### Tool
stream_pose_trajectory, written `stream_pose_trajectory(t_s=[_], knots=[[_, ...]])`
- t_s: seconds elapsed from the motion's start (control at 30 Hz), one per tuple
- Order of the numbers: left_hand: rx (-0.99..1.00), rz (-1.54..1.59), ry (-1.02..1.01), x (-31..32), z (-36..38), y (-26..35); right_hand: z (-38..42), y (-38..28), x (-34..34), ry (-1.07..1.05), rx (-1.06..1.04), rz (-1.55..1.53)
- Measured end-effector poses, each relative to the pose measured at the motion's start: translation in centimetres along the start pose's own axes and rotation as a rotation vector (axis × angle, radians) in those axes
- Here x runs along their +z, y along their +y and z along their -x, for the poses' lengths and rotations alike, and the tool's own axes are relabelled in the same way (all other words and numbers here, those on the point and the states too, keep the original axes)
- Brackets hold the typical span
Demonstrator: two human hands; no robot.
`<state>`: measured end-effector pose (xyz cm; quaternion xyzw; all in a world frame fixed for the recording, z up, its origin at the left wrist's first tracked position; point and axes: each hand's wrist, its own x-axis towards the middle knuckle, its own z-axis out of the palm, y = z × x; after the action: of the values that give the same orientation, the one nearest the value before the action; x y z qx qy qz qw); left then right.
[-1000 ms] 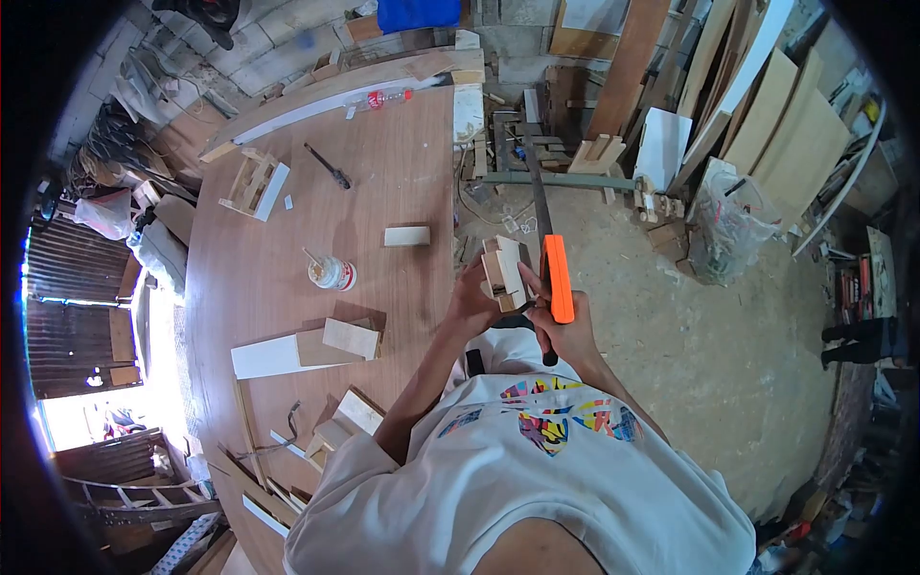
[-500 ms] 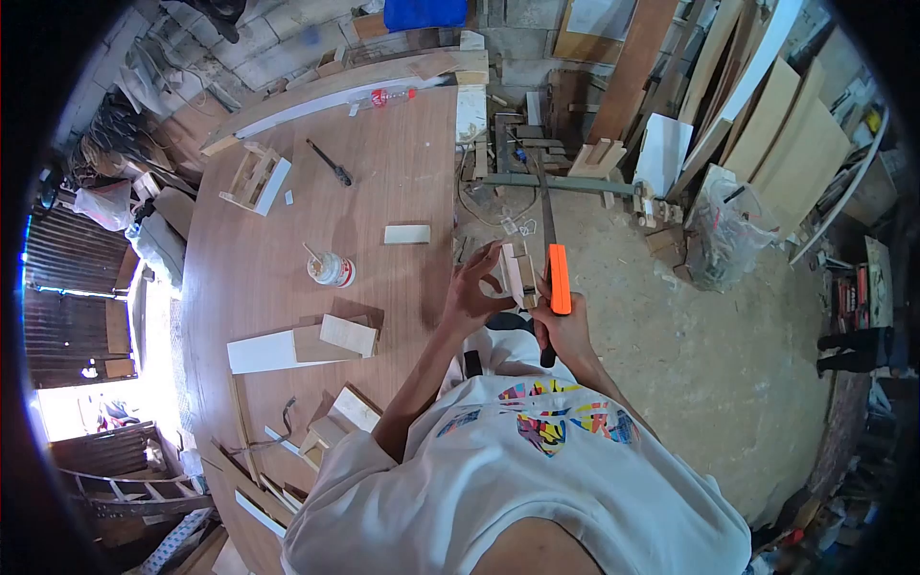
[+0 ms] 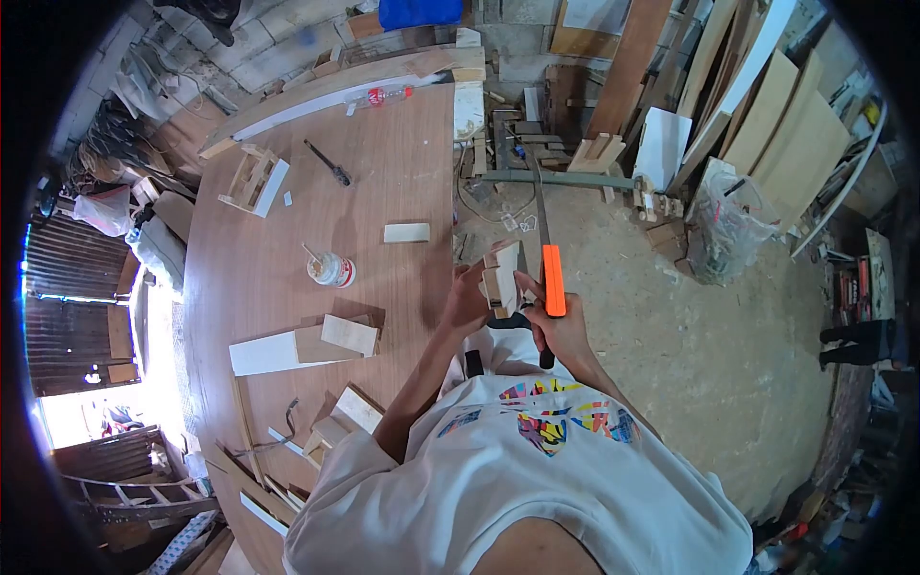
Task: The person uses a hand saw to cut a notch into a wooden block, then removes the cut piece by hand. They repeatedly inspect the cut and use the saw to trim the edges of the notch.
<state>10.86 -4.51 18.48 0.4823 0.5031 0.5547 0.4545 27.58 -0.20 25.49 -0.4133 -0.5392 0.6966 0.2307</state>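
Observation:
In front of my shirt, my left hand [image 3: 467,299] grips a small wooden assembly [image 3: 500,278] of light pieces from its left side. My right hand [image 3: 561,328] is closed around a clamp [image 3: 554,281] with an orange part and a long dark bar pointing away from me. The right fingertips reach the right side of the wooden assembly. Where the clamp's jaws sit relative to the wood is hard to make out.
The wooden table [image 3: 402,172] on the left holds a white jar [image 3: 331,269], a small block [image 3: 406,233], stacked boards [image 3: 349,335], a second clamp [image 3: 329,163], a slatted wooden piece [image 3: 255,180] and a bottle [image 3: 385,94]. A plastic bag [image 3: 730,230] stands on the floor, right.
The wooden assembly has turned and shifted slightly left, showing a broader face. Both hands have moved with it, and the orange part of the clamp has shifted slightly left.

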Motion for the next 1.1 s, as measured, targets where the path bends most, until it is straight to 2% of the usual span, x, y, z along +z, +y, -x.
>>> stream_pose_trajectory(t_s=[0.03,0.1,0.13,0.2,0.33,0.4,0.43,0.47,0.5,0.53,0.6,0.73,0.8,0.83,0.9,1.03,1.1], knots=[[-0.001,0.001,-0.001,0.1,0.1,0.2,0.0,0.1,0.0,0.001,0.001,0.000],[-0.348,1.183,-0.030,0.4,0.2,0.9,-0.1,0.3,-0.1,-0.020,0.020,0.021],[-0.348,1.183,-0.030,0.4,0.0,0.3,-0.1,0.6,-0.2,-0.020,0.021,0.021],[-0.143,0.882,-0.167,0.2,-0.4,-1.2,-0.2,1.1,-0.3,-0.002,0.022,0.061],[-0.292,1.089,-0.081,0.4,-0.1,-0.9,-0.1,0.7,-0.2,0.010,0.048,0.065],[-0.247,0.859,0.027,0.7,0.4,0.6,-0.1,0.4,-0.1,-0.018,0.036,0.031],[-0.248,0.859,0.028,0.4,0.5,-0.9,-0.1,0.2,-0.1,-0.019,0.037,0.031],[-0.116,0.331,0.060,-0.3,0.6,-3.6,-0.2,0.1,-0.1,-0.021,0.040,0.011],[0.016,-0.197,0.088,-0.4,0.3,-3.2,-0.2,0.1,-0.2,-0.023,0.044,-0.008],[0.015,-0.196,0.089,-0.5,0.3,-2.7,-0.3,0.3,-0.4,-0.023,0.045,-0.008],[-0.037,-0.505,0.105,-0.6,0.2,-1.1,-0.7,1.0,-0.9,-0.014,0.033,-0.081],[0.012,-0.433,0.133,-0.7,0.0,-0.9,-1.2,1.8,-1.5,0.044,0.102,-0.148],[-0.055,-0.664,0.105,-0.8,0.2,0.7,-1.4,2.1,-1.8,0.070,0.172,-0.298],[-0.055,-0.663,0.106,-0.7,0.1,1.7,-1.5,2.3,-2.0,0.070,0.172,-0.297],[-0.085,-0.852,0.071,-0.4,-0.2,3.5,-1.8,2.9,-2.5,0.047,0.208,-0.407],[-0.158,-0.829,0.031,-0.5,-0.8,3.8,-2.1,3.3,-2.9,-0.019,0.199,-0.469],[-0.049,-0.914,0.047,-0.6,-1.0,3.4,-2.1,3.0,-2.6,0.006,0.264,-0.458]])
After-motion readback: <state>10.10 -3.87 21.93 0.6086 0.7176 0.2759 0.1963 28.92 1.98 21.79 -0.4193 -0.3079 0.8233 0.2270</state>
